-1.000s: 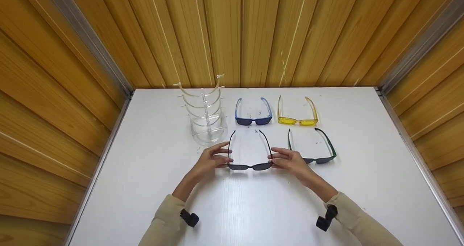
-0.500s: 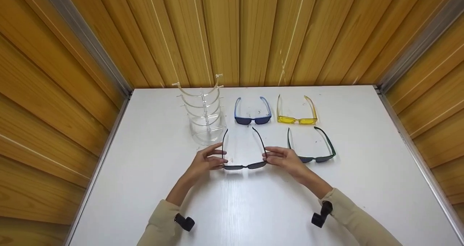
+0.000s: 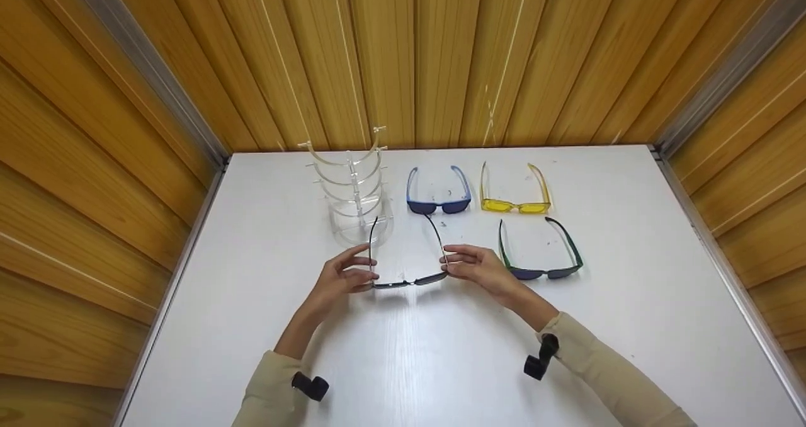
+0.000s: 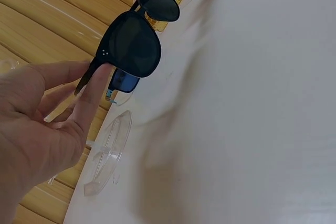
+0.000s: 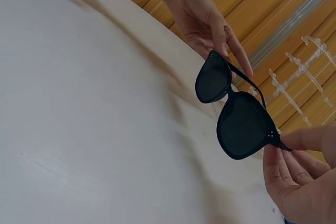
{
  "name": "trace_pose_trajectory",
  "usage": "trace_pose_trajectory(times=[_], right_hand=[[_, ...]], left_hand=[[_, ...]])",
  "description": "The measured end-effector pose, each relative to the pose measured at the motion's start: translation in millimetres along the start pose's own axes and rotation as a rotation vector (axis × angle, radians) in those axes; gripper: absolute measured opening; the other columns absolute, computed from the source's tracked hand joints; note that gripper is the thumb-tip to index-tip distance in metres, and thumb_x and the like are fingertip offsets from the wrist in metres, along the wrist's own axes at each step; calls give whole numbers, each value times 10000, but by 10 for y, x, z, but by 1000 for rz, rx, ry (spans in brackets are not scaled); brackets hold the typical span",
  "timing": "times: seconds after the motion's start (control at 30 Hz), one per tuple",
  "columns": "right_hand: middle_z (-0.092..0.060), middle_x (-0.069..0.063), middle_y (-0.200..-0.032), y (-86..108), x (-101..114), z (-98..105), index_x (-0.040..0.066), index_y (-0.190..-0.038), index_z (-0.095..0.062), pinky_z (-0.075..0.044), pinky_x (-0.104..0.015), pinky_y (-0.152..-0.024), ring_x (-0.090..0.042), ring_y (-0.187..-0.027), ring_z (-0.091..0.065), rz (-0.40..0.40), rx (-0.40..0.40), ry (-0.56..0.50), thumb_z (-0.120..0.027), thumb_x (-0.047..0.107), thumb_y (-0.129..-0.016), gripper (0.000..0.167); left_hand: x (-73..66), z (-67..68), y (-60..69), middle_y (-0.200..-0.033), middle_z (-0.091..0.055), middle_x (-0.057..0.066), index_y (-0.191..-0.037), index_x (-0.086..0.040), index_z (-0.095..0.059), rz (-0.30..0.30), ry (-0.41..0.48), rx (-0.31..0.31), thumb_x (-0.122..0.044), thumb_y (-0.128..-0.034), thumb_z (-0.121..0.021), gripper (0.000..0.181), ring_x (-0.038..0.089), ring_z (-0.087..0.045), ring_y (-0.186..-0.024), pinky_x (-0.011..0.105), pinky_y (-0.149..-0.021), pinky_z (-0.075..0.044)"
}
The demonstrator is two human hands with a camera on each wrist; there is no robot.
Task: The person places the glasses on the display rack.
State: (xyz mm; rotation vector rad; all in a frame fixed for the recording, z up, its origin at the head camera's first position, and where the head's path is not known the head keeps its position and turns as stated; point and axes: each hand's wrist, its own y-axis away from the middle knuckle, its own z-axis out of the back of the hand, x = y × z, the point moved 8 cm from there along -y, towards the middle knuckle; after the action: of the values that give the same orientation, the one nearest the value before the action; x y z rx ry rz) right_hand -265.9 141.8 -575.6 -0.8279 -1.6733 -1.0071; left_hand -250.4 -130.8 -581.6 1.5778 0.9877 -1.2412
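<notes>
Black sunglasses (image 3: 431, 279) are held up above the white table, temples unfolded and pointing away from me. My left hand (image 3: 335, 280) pinches them at the left hinge end. At the opposite hinge, my right hand (image 3: 483, 271) pinches the other temple. Both dark lenses show from the front in the left wrist view, where the near lens (image 4: 134, 45) is beside the left thumb. A clear display stand (image 3: 357, 191) with several curved arms stands just beyond the left hand, with no glasses on it.
Blue sunglasses (image 3: 423, 207) and yellow glasses (image 3: 534, 208) lie toward the back of the table (image 3: 630, 326), temples unfolded. Green-framed sunglasses (image 3: 562, 274) lie right of the right hand. Wood-patterned walls (image 3: 447, 62) border the table at the back and sides.
Both hands have carried the black sunglasses leftward and a little away from me, closer to the stand. The frame now tilts, its right end farther up in the head view.
</notes>
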Motion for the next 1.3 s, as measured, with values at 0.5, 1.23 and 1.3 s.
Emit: trace_pose_trajectory(times=[0.5,1.23,1.3], right_hand=[[-742,-102,-1166,-244,87,-247,-133,-1443,-463,-593,-238,-956,-107,-1039,-724,-19,-8,-65,-635,-74,-948,527],[-720,-164,-1201,-493,233,-449,-142,-1422,-484,-596,-233,-946,-157,-1082,-719,8,-23,-32,-618,-94,-944,499],[-726,-152,-1184,-527,238,-452,-145,-1418,-486,-598,-230,-938,-139,-1055,-723,7,-29,-40,-610,-102,-945,491]], left_hand=[[-108,283,113,-1263,-637,183,-1539,-15,-407,0,18,-111,58,-930,-665,665,154,-742,-955,344,-856,-645],[-158,599,122,-1315,-624,228,-1494,-136,-516,26,26,-218,42,-920,-689,624,180,-748,-974,329,-841,-646],[-153,616,106,-1339,-604,253,-1504,-125,-501,27,29,-219,41,-921,-691,635,178,-747,-975,329,-846,-645]])
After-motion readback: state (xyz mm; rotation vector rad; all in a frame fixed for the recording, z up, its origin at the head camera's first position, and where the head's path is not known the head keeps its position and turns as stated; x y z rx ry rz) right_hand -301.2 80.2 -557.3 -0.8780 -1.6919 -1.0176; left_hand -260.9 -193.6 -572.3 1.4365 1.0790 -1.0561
